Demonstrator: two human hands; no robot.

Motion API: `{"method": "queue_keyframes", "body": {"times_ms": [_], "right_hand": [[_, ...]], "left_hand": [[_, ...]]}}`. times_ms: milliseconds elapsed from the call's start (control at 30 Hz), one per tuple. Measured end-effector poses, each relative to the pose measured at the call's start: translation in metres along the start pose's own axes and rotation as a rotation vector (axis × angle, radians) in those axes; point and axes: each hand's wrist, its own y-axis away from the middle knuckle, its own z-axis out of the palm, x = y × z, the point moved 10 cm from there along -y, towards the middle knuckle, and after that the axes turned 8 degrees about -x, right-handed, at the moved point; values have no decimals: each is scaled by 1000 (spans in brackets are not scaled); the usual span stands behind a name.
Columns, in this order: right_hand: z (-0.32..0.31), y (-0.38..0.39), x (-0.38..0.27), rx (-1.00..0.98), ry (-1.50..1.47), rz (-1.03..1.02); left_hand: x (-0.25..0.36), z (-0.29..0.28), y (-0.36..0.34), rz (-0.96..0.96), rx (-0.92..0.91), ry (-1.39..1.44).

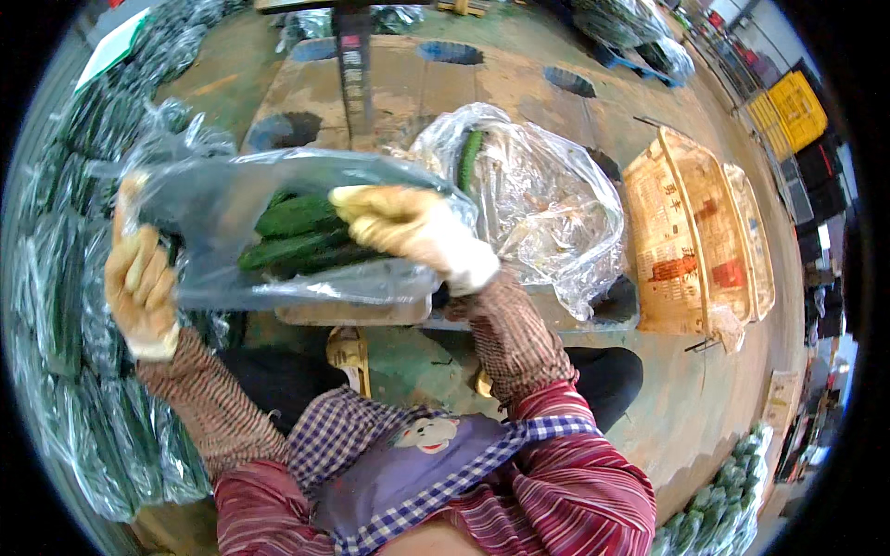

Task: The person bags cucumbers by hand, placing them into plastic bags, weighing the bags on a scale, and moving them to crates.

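Observation:
My left hand [144,287], in a pale work glove, is closed on the left edge of a clear plastic bag [209,246]. The bag stretches sideways in front of me. Several dark green cucumbers [295,243] lie together inside it. At their right end my gloved right hand [399,227] has its fingers curled around them; the cucumbers' ends are hidden there. Whether that hand is inside the bag or over its film, I cannot tell. Just beyond it, a larger clear plastic liner [547,213] lies crumpled and spread, with one cucumber [470,159] at its left side.
Bagged cucumbers [60,287] are piled along my left. A dark upright post [353,79] stands ahead on a brown board with holes. Yellow crates [667,246] stand to the right. More filled bags [718,505] lie at lower right and others [621,23] at the far back.

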Motion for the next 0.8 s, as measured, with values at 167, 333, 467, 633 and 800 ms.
{"method": "queue_keyframes", "body": {"times_ms": [167, 333, 467, 633, 800], "right_hand": [[-225, 81, 58, 931, -150, -141], [-282, 61, 259, 776, 932, 779], [-273, 63, 326, 866, 486, 881], [-250, 110, 278, 884, -533, 400], [-211, 128, 201, 908, -421, 260]], "left_hand": [[13, -32, 15, 97, 113, -212], [-14, -40, -19, 129, 122, -267], [2, -66, -19, 121, 213, -351], [-14, -79, -18, 83, 305, -390], [14, -107, 16, 151, 522, -623]]}}
